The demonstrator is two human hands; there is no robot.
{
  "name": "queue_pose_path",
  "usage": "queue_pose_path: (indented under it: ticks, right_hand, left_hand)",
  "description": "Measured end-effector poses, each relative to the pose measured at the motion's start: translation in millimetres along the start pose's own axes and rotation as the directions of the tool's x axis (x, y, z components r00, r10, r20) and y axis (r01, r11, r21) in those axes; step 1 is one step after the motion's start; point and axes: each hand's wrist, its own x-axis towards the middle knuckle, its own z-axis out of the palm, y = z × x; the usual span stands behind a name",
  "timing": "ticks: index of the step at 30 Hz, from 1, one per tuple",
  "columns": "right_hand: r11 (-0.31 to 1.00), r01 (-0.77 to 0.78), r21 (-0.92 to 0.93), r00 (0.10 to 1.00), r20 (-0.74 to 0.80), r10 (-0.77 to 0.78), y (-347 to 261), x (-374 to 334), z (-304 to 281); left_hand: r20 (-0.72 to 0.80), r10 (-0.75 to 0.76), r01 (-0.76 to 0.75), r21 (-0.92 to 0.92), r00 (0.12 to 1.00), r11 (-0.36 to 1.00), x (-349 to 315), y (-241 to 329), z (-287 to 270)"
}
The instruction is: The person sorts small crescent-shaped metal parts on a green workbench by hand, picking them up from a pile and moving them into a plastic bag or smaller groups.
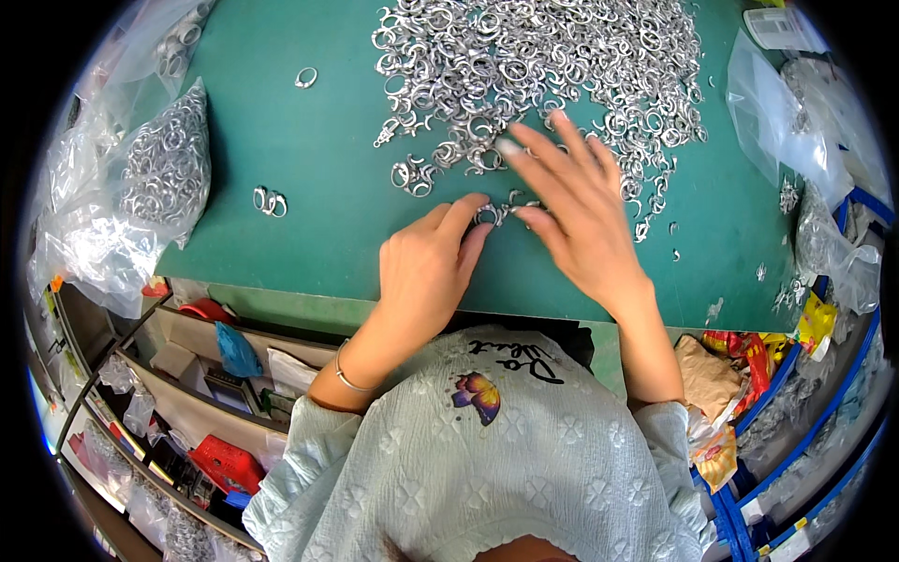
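My left hand [423,259] is closed near the table's front edge, its thumb and forefinger pinching a silver ring [486,215]. To the right of it, my right hand [587,217] has its fingers spread, slightly blurred, over the near edge of a large heap of silver rings [534,56]. Its thumb tip is beside a few small rings lying next to the pinched one; whether it touches them I cannot tell. A small cluster of rings [413,175] lies just beyond my left hand.
On the green table [309,140], a single ring [306,78] and a ring pair [270,201] lie to the left. A clear bag of rings [169,169] stands at the left edge; other plastic bags [824,234] are at the right. Below are open drawers [211,375] and blue-framed shelves [796,421].
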Motion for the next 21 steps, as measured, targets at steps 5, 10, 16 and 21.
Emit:
queue_pose_path:
  ticks: [5, 10, 16, 21]
  right_hand:
    - [0.974, 0.012, -0.227, 1.000, -0.005, -0.013, 13.7, 1.7, -2.6]
    - [0.999, -0.013, -0.030, 0.966, -0.258, 0.005, 17.6, -23.6, -4.2]
    - [0.992, -0.053, -0.112, 0.975, -0.220, 0.027, -0.5, -21.4, 12.1]
    - [0.994, -0.057, -0.088, 0.975, -0.220, 0.036, 2.8, -20.3, 7.2]
  left_hand:
    - [-0.083, -0.140, 0.142, 0.014, 0.987, 0.990, -1.5, -9.6, -3.6]
    - [-0.116, -0.131, 0.122, -0.082, 0.985, 0.989, -3.6, -4.2, -0.8]
    - [-0.135, 0.092, -0.098, -0.038, 0.987, 0.995, 5.3, 13.0, 18.0]
    - [-0.100, 0.140, -0.143, -0.024, 0.985, 0.989, 9.5, 8.8, 24.8]
